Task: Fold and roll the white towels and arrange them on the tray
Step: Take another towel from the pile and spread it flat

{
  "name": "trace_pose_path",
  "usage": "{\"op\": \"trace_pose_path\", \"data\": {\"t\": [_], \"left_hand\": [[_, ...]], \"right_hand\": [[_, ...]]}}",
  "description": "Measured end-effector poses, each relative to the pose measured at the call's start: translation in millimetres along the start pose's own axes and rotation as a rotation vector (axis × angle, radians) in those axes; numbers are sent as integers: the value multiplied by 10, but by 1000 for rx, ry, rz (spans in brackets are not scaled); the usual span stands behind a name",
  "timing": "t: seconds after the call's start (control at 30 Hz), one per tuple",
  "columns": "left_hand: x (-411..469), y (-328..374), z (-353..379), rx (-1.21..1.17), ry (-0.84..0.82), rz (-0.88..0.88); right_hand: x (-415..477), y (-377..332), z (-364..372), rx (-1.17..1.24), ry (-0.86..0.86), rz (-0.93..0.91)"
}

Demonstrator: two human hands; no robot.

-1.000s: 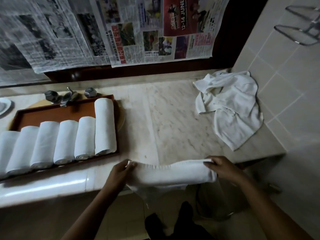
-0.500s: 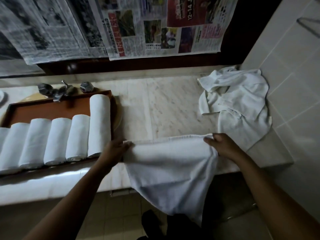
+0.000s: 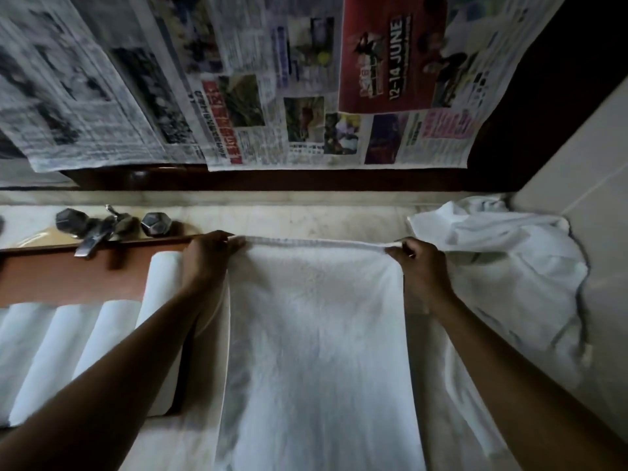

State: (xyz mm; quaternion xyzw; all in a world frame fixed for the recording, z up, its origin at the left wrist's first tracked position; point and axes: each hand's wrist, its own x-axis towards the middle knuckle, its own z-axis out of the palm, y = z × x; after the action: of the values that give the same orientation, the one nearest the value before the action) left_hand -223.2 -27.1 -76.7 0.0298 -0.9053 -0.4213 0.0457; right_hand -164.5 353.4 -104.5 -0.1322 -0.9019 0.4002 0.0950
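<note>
A white towel (image 3: 316, 334) lies spread lengthwise on the marble counter, its far edge stretched taut between both hands. My left hand (image 3: 209, 256) pinches the far left corner; my right hand (image 3: 419, 263) pinches the far right corner. To the left sits a brown tray (image 3: 68, 277) holding several rolled white towels (image 3: 68, 345) side by side; my left forearm crosses over the rightmost roll (image 3: 159, 283). A crumpled pile of white towels (image 3: 509, 260) lies at the right, against the tiled wall.
A chrome tap with two knobs (image 3: 112, 226) stands behind the tray. Newspaper sheets (image 3: 272, 79) hang over the dark back wall. A pale tiled wall (image 3: 594, 164) closes the counter's right end.
Both hands carried the towel's edge from the counter's front toward the back, and the towel that hung off the front now lies spread over the counter.
</note>
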Motion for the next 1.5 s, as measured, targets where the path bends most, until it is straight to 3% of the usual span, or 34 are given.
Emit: {"op": "trace_pose_path", "data": {"t": [0.27,0.43,0.63,0.77,0.87,0.97,1.17,1.3,1.4,1.5], "left_hand": [[1095,-194,405,302,72,136],[1556,-355,816,278,106,135],[1628,-740,1208,342,125,55],[1407,-575,1281,319,237,118],[1155,-403,1537,397,50,329],[1115,-532,1712,510,-213,343],[1292,-1003,1369,631,-250,269],[1165,-841,1345,612,-222,268],[710,-566,1496,515,-206,395],[270,-563,1619,532,-305,377]], "right_hand": [[1150,190,483,-106,77,-118],[1645,458,835,-171,156,-96],[1711,769,1163,-163,242,19],[1528,574,1173,-112,377,-160],[1261,333,1427,-187,152,-369],[1175,369,1668,-467,-108,-355],[1380,795,1371,-610,-123,-212],[1284,560,1280,-463,-151,-146],[870,250,1387,-441,-131,-281],[347,237,1578,-534,-212,-398]]}}
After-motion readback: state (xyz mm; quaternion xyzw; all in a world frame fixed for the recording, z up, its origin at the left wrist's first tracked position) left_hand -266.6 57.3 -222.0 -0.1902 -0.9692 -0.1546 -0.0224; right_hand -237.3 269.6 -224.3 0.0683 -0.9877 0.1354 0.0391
